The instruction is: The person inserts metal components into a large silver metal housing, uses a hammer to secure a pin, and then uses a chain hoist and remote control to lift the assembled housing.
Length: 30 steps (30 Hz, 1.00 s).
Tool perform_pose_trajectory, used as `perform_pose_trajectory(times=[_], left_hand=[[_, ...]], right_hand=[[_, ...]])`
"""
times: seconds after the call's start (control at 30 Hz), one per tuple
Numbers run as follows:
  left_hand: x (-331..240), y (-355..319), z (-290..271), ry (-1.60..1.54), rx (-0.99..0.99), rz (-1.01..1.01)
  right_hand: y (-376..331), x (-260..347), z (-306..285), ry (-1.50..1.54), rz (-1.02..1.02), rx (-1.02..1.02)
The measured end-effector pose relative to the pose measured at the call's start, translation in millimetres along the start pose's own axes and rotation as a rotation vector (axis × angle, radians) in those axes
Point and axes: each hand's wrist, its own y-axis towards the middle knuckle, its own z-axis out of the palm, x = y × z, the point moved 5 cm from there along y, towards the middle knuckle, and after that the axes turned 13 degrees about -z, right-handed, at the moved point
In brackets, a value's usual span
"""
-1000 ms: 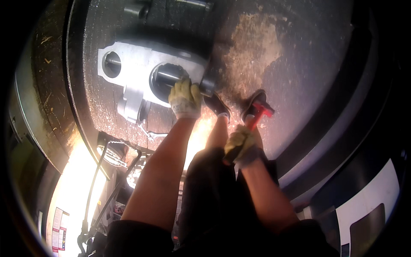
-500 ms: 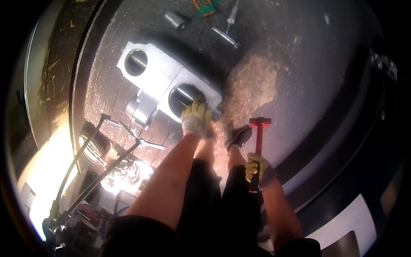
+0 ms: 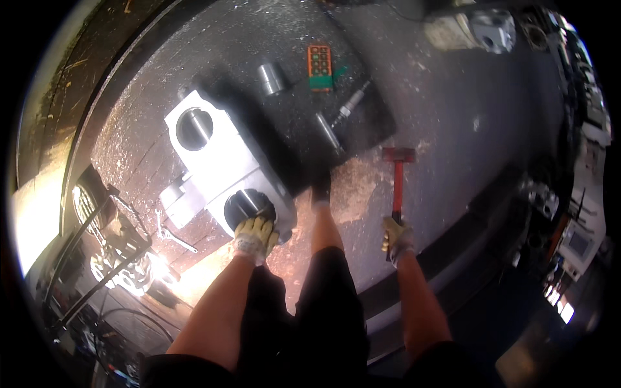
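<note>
A large pale metal housing (image 3: pixel 220 161) with two round bores lies on the dark surface ahead of me, left of centre. My left hand (image 3: pixel 255 238), in a yellow and white work glove, curls its fingers over the near rim of the closer bore; its fingertips are partly lost in the dark opening. Out to the right, my gloved right hand (image 3: pixel 398 237) is closed round the handle of a red-handled sledgehammer (image 3: pixel 398 171). The hammer's head points away from me, apart from the housing.
Beyond the housing lie a metal sleeve (image 3: pixel 272 79), an orange and green remote control (image 3: pixel 320 68), a metal rod (image 3: pixel 328 132) and a slim metal tool (image 3: pixel 351 106). A wrench (image 3: pixel 176 238) and a chain (image 3: pixel 90 210) are at left. Machine parts (image 3: pixel 491 31) stand far right.
The view has shifted, bringing the remote and the machinery at right into sight. My left hand stays at the closer bore. The hammer remains in my right hand; my legs have shifted.
</note>
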Motion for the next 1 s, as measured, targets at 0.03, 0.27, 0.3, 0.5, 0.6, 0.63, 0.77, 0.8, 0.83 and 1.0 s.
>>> perform_pose_trajectory(times=[0.03,0.27,0.3,0.5,0.6,0.63,0.77,0.8,0.83,1.0], left_hand=[[8.9,2.8,9.4,-0.005,0.061,-0.026],[7.7,5.5,12.0,-0.023,0.108,-0.116],[6.9,7.3,14.2,-0.018,0.093,-0.112],[11.4,5.3,8.5,-0.083,0.069,-0.110],[15.9,0.6,-13.0,-0.201,-0.075,-0.149],[16.4,8.7,-20.1,-0.251,-0.140,-0.140],[28.4,28.5,-47.9,-0.335,-0.413,-0.128],[28.6,36.9,-51.7,-0.369,-0.495,-0.112],[26.1,52.4,-76.2,-0.269,-0.637,-0.017],[79.8,69.4,-106.7,-0.153,-0.795,-0.074]], right_hand=[[16.3,22.5,26.0,0.017,0.015,0.004],[146.8,70.0,144.3,0.294,-0.051,0.006],[168.4,68.2,150.9,0.257,-0.089,0.093],[187.9,84.2,190.2,-0.553,-0.326,0.107],[192.6,77.5,175.3,-0.415,-0.160,0.297],[212.8,74.9,159.5,-0.447,-0.278,0.255],[227.4,75.9,163.3,-0.610,-0.349,0.223],[228.1,75.0,166.2,-0.540,-0.281,0.260],[228.4,71.9,158.0,-0.474,-0.204,0.275],[239.6,57.6,152.7,-0.276,-0.087,0.299]])
